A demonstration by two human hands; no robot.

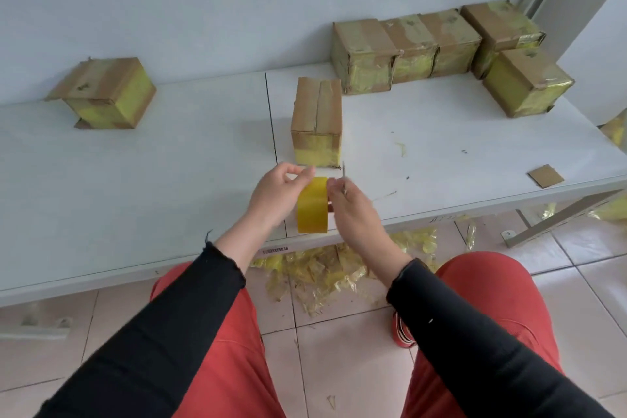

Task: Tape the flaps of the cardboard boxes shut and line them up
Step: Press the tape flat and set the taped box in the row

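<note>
You hold the yellow tape roll (312, 205) upright between both hands just above the table (135, 187) edge: your left hand (276, 195) pinches what looks like the free end at the top, and your right hand (353, 210) grips a thin blade (344, 176) beside the roll, likely ready to cut a strip. The untaped box (317, 122) sits right behind the roll, seam toward you, within easy reach, while the taped boxes (437, 44) line the wall at the far right and one box (105, 93) waits apart on the left.
</note>
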